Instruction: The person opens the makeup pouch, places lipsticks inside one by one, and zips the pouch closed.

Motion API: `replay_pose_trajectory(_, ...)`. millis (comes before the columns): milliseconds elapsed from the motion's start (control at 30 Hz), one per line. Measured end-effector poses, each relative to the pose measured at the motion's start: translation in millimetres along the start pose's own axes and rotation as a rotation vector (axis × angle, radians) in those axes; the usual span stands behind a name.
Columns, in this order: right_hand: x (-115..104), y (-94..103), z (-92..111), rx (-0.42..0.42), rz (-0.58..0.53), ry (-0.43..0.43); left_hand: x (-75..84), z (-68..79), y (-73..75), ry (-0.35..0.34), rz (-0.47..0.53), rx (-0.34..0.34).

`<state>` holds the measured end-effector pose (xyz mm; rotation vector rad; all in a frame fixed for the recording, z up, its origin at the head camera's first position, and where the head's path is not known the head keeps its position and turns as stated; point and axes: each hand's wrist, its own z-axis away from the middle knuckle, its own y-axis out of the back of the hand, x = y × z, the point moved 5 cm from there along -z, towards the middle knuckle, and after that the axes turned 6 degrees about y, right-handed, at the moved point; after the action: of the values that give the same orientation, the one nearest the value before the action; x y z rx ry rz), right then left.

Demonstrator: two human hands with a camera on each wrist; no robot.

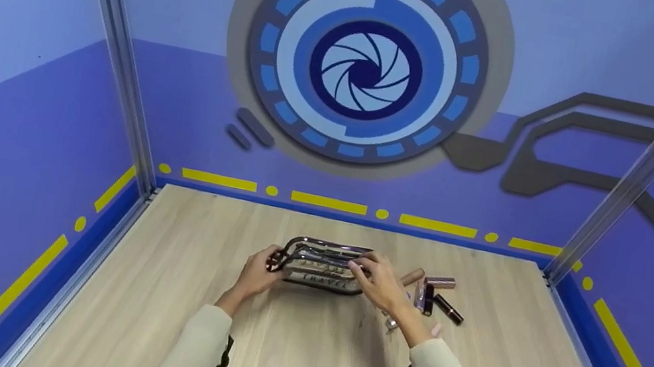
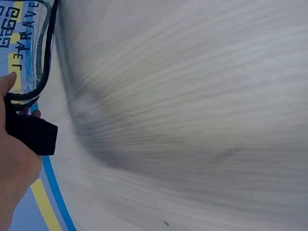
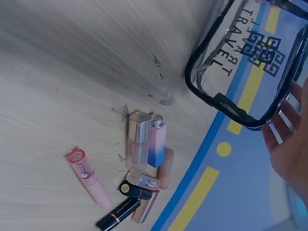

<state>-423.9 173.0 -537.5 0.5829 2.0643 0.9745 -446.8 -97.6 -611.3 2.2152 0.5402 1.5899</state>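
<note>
A clear travel pouch (image 1: 321, 274) with black trim and TRAVEL lettering sits between both hands in the head view. My left hand (image 1: 257, 273) grips its left end; in the left wrist view the thumb lies on the clear panel, beside a black tab (image 2: 32, 134). At the top right edge, my right hand (image 1: 380, 284) pinches the rim with thumb and fingers. The right wrist view shows those fingers curled at the pouch's black edge (image 3: 243, 118), the thumb hidden. The pouch stands tilted, see-through, the wall pattern showing behind it.
Right of the pouch lie several cosmetic tubes: a pink one (image 3: 89, 178), a gold-capped one (image 3: 139, 127), a pink-and-blue one (image 3: 157, 144) and a black one (image 3: 119, 214). The wooden table (image 1: 145, 299) meets blue printed walls (image 1: 178, 110) with metal posts (image 1: 122, 46).
</note>
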Motion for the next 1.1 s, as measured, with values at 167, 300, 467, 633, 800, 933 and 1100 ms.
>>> replay_pose_trajectory(167, -0.7, -4.2, 4.1, -0.009, 0.039, -0.009, 9.6, -1.6, 4.5, 0.018, 0.062, 0.047)
replay_pose_trajectory(300, -6.7, -2.8, 3.1, 0.033, 0.141, 0.055, 19.2, -5.6, 6.4, 0.045, 0.122, 0.060)
replay_pose_trajectory(467, -10.2, -0.8, 1.3, 0.089, 0.214, 0.069, 29.4, -9.9, 4.5, 0.060, 0.255, 0.092)
replay_pose_trajectory(633, -3.5, 5.9, 4.9, 0.209, 0.210, -0.021, 39.7, -10.5, -1.7, 0.044, 0.376, 0.127)
replay_pose_trajectory(800, 7.1, 14.2, 13.7, 0.289, 0.121, -0.086, 64.9, -5.9, -4.9, -0.010, 0.392, 0.004)
replay_pose_trajectory(933, 5.8, 18.2, 17.2, 0.349, 0.052, -0.057, 66.0, -6.0, -14.4, -0.089, 0.264, -0.098)
replay_pose_trajectory(1100, -3.3, 27.5, 11.8, 0.424, 0.008, 0.026, 66.7, -7.2, -17.8, -0.150, 0.185, -0.074)
